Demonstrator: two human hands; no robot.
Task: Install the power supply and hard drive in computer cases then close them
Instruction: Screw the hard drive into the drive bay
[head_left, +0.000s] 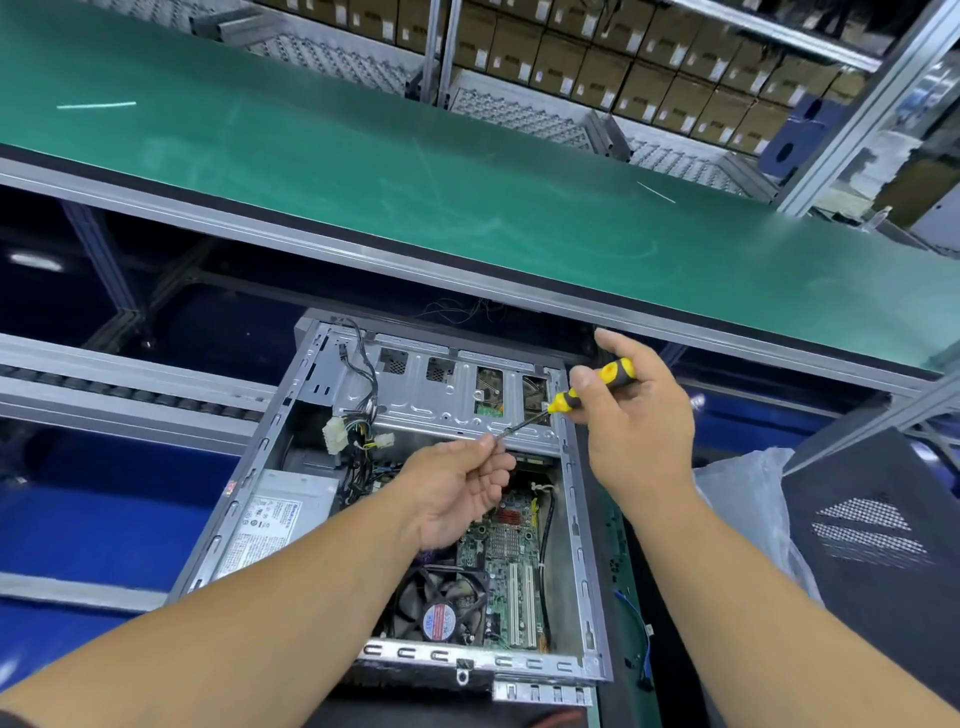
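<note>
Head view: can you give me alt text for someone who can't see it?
Over an open computer case, the right hand grips a yellow-and-black screwdriver while the left hand pinches its tip. Inside sit a power supply, motherboard and fan.

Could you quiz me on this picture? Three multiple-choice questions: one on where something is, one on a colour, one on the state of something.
1. Where is the power supply?
A. on the green conveyor belt
B. inside the computer case, left side
C. on the black side panel

2. The screwdriver handle is:
A. yellow and black
B. red
C. blue

3. The case is:
A. closed
B. open on top
C. still wrapped

Answers: 1 B, it lies within the frame; 2 A, seen in the right hand, while the left hand pinches the tip; 3 B, the motherboard shows.
</note>
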